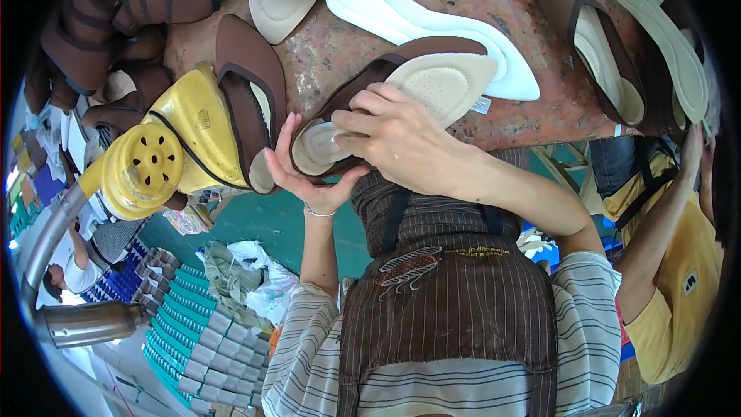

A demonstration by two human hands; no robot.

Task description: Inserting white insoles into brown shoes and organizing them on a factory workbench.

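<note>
A brown pointed shoe (351,96) lies at the table's near edge, its heel toward me. My left hand (312,181) cups the heel end, thumb on one side and fingers on the other. A beige padded insole (451,81) lies on the shoe: its broad front part rests over the toe, and its middle is hidden under my right hand. My right hand (405,139) has its fingers bent down onto the insole and into the shoe opening. A pale heel pad (318,143) shows inside the shoe between my hands.
Another brown shoe (251,93) stands just left, beside a yellow machine (197,123) with a round vented cap. White insoles (440,27) lie behind on the worn table (340,31). More brown shoes (116,0) pile up far left. At right, a co-worker's arm (668,224) reaches toward other shoes.
</note>
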